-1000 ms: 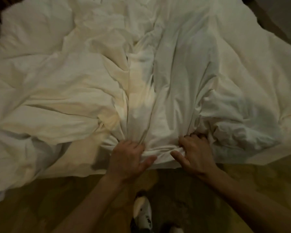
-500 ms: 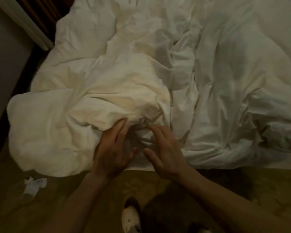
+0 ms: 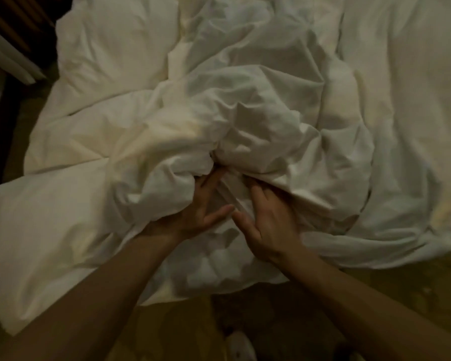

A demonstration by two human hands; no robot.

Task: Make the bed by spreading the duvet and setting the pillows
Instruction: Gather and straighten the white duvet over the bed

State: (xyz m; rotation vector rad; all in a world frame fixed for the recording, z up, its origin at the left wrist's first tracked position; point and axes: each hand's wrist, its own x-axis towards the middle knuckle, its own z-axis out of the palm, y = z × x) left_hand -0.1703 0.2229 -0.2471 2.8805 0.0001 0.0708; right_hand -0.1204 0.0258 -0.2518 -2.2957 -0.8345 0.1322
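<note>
A crumpled white duvet (image 3: 245,113) covers the bed and spills over its near edge toward the floor. My left hand (image 3: 201,207) and my right hand (image 3: 268,220) lie side by side on a bunched fold at the duvet's near middle. Their fingers are stretched out and pushed into the crease, with the fingertips hidden by the cloth. Both thumbs point toward each other and almost meet. I cannot make out any pillow among the white folds.
Patterned olive carpet (image 3: 401,295) runs along the near side of the bed. My white shoe (image 3: 238,345) shows at the bottom edge. A dark wooden piece with a white strip (image 3: 8,56) stands at the upper left beside the bed.
One second ago both hands gripped the duvet's edge. They let go, moved left along the bed, and now reach with straight fingers deeper into a bunched fold, which has risen.
</note>
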